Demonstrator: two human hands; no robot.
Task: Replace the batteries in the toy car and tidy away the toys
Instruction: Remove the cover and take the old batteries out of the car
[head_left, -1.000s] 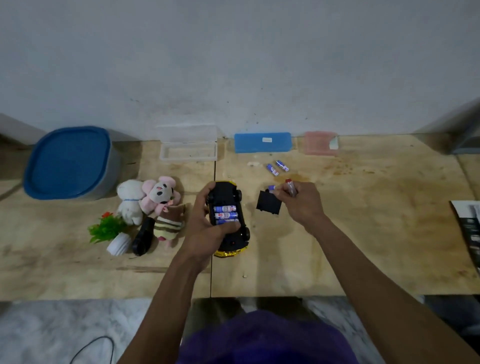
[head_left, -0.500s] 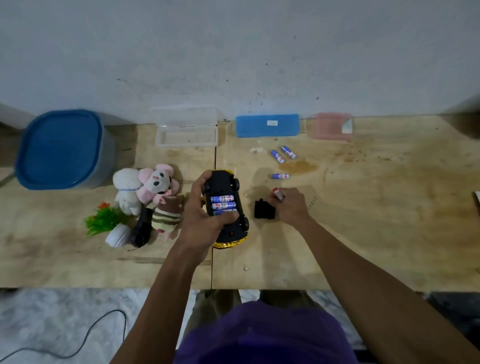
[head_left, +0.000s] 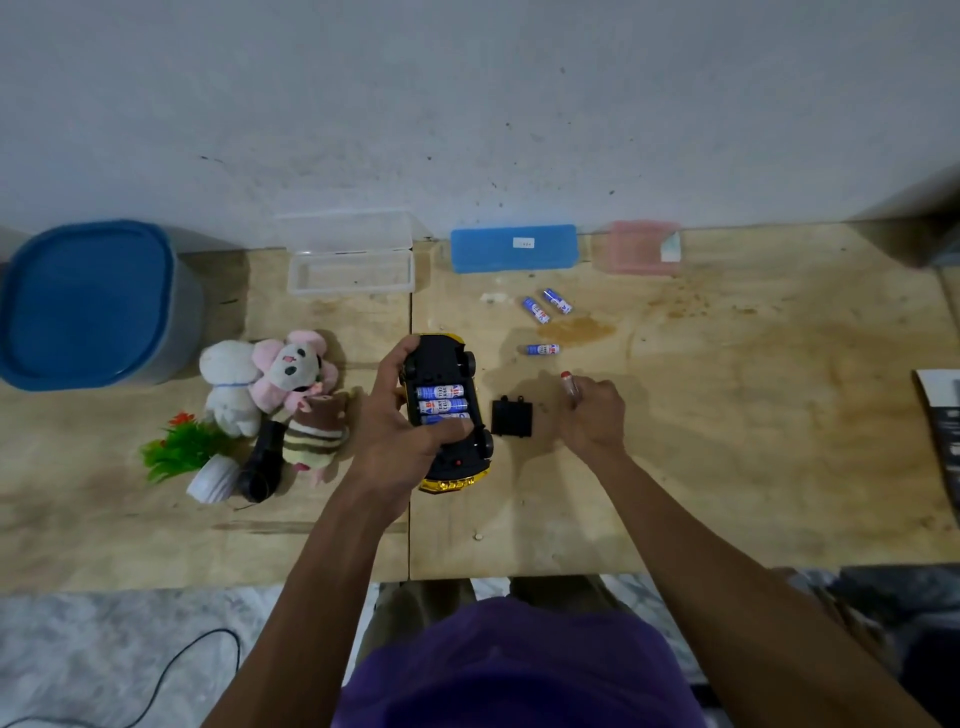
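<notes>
The yellow toy car (head_left: 447, 410) is upside down, its black underside up, with my left hand (head_left: 400, 441) gripping it. Its open compartment shows three blue batteries (head_left: 441, 404), and my thumb rests on the nearest one. The black battery cover (head_left: 512, 419) lies on the table just right of the car. My right hand (head_left: 592, 415) is right of the cover, not touching it, closed on a small red-tipped tool (head_left: 568, 383). Three loose blue batteries (head_left: 543, 349) lie further back. Plush toys (head_left: 275, 384) sit to the left.
Along the wall stand a blue-lidded bin (head_left: 88, 306), an open clear box (head_left: 353, 262), a blue case (head_left: 514, 248) and a pink case (head_left: 641, 253). A small fake plant (head_left: 182, 452) and a black object (head_left: 262, 462) lie by the plush toys. A booklet (head_left: 943, 421) lies at the right edge.
My right hand let go of the black cover and moved right, away from it. A third loose battery now lies on the table. The car stays in my left hand.
</notes>
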